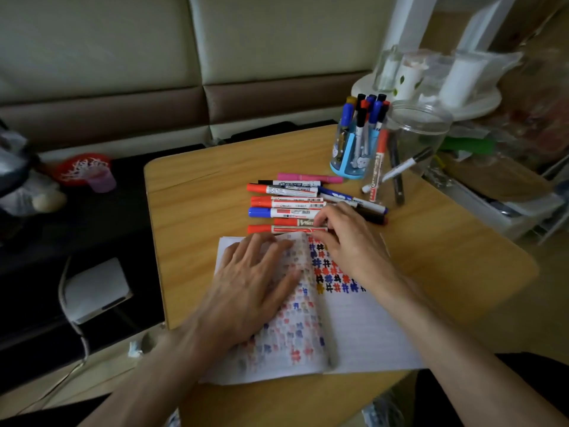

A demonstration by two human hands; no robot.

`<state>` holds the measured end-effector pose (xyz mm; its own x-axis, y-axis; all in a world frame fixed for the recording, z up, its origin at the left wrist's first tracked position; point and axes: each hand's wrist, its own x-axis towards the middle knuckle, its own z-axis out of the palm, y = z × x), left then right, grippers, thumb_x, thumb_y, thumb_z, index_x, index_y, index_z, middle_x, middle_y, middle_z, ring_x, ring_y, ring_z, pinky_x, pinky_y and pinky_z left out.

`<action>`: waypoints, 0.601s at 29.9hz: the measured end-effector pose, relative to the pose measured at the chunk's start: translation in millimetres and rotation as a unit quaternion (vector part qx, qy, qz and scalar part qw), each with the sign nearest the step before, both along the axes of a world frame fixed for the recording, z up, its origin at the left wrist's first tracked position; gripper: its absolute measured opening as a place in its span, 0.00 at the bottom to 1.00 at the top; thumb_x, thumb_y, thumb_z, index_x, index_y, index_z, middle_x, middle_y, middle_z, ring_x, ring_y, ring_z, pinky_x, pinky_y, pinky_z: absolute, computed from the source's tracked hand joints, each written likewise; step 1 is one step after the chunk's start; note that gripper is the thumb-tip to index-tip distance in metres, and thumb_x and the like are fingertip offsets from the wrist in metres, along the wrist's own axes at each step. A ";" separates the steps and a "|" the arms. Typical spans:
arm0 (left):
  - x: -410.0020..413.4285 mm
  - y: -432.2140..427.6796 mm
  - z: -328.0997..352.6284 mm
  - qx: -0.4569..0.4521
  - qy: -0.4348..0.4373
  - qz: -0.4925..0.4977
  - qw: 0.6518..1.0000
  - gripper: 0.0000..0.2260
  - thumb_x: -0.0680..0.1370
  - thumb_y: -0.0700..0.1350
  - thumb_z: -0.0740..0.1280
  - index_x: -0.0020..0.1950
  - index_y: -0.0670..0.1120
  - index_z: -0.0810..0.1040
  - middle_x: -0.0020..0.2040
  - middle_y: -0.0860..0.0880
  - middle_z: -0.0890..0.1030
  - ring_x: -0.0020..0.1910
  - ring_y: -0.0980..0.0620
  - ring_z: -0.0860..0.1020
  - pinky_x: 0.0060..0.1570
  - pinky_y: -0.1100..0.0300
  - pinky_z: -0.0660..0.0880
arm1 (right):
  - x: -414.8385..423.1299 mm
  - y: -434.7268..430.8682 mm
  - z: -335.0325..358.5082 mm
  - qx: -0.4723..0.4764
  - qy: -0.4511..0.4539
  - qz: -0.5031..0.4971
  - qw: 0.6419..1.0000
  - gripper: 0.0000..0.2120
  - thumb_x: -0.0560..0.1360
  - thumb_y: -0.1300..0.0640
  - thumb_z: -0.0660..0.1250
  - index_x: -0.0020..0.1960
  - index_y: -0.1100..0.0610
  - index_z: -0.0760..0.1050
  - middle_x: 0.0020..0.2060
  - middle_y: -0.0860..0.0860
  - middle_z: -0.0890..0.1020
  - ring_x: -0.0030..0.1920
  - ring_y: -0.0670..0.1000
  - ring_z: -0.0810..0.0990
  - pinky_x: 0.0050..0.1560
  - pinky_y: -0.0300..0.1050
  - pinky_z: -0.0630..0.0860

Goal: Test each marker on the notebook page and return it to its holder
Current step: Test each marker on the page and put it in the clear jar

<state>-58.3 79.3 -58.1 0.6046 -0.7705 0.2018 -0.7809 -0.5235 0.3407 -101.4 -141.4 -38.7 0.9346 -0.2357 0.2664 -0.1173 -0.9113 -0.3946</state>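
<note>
A padded cream and brown sofa back (197,72) rises behind a wood-grain bench (197,186) with rounded corners. On it lies an open lined notebook (363,331), its right page stamped with rows of red, blue and black hash marks, the same marks ghosting through the curling left page. The left hand (255,288) lies flat on that left page, fingers spread, gripping nothing. The right hand (348,238) rests at the notebook's top edge, fingertips touching the nearest red-capped markers; whether it pinches one I cannot tell. A row of loose markers (286,204) lies side by side just beyond the notebook, white barrels with red, blue, black and pink caps. Behind them stands a blue plastic holder (354,155) packed with upright markers, and beside it a clear round jar (412,140) holding a few leaning ones.
</note>
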 end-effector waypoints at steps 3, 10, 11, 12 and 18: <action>2.1 1.4 1.9 -0.004 0.006 0.000 1.000 0.27 0.83 0.68 0.47 0.77 0.57 0.63 0.73 0.56 0.65 0.73 0.56 0.64 0.74 0.52 0.61 | -0.1 1.0 -4.1 -0.049 -0.007 0.012 0.999 0.08 0.81 0.53 0.68 0.58 0.54 0.75 0.55 0.45 0.72 0.52 0.42 0.73 0.38 0.27 0.63; -0.7 2.1 1.8 0.009 -0.003 0.007 1.000 0.29 0.82 0.70 0.44 0.77 0.57 0.62 0.73 0.56 0.64 0.73 0.57 0.64 0.74 0.53 0.61 | -1.2 -1.4 -6.0 -0.025 -0.021 0.012 0.999 0.12 0.76 0.48 0.73 0.55 0.52 0.76 0.52 0.42 0.74 0.51 0.41 0.72 0.42 0.26 0.62; -2.0 2.2 1.7 0.007 -0.007 0.008 1.000 0.29 0.82 0.69 0.44 0.78 0.57 0.62 0.73 0.56 0.65 0.73 0.56 0.65 0.74 0.53 0.62 | -1.3 -1.9 -6.2 -0.016 -0.028 0.004 0.999 0.12 0.76 0.48 0.74 0.55 0.52 0.76 0.52 0.41 0.73 0.51 0.41 0.72 0.43 0.26 0.62; -3.2 2.3 1.6 0.006 -0.009 0.008 1.000 0.29 0.83 0.69 0.44 0.78 0.56 0.63 0.73 0.56 0.65 0.73 0.56 0.65 0.73 0.53 0.62 | -1.0 -2.6 -6.5 -0.013 -0.033 0.000 0.999 0.12 0.76 0.48 0.74 0.54 0.51 0.77 0.52 0.41 0.74 0.51 0.40 0.72 0.45 0.27 0.64; -5.9 8.3 2.2 0.017 0.013 0.003 1.000 0.30 0.82 0.69 0.43 0.80 0.58 0.57 0.77 0.57 0.61 0.76 0.58 0.61 0.77 0.55 0.59 | 3.9 -4.6 -10.9 -0.047 -0.030 0.013 0.998 0.11 0.77 0.48 0.71 0.55 0.53 0.77 0.55 0.45 0.76 0.54 0.42 0.73 0.50 0.35 0.72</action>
<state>-64.2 87.6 -56.0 0.6138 -0.7731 0.1598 -0.7689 -0.5396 0.3430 -97.5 -146.0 -49.6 0.9218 -0.1834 0.3416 -0.0729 -0.9473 -0.3119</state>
